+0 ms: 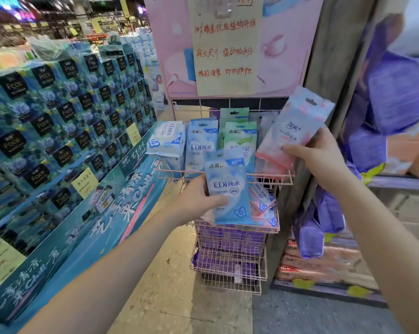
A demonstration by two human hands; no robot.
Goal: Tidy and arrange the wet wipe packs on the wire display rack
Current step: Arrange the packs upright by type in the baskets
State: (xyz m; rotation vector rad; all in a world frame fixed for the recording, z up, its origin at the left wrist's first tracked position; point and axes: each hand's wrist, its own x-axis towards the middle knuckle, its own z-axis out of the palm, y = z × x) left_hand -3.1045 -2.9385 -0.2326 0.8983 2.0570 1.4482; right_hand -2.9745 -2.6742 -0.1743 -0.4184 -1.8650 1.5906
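Note:
A pink wire display rack (268,180) stands against a pillar with several tiers. Its top basket holds upright wet wipe packs: blue ones (200,145) at the left and green ones (239,138) in the middle. My left hand (199,201) grips a blue wipe pack (230,191) in front of the rack, just below the top basket. My right hand (317,155) holds a pink wipe pack (292,131) tilted above the basket's right end. More pink and blue packs (264,206) lie flat in the second tier.
Purple packs (227,239) fill the lower wire tiers. A big stack of blue tissue bundles (66,121) stands at the left. Purple bags (394,97) hang on the pillar at the right. A pink poster with a handwritten sign (225,47) rises behind the rack.

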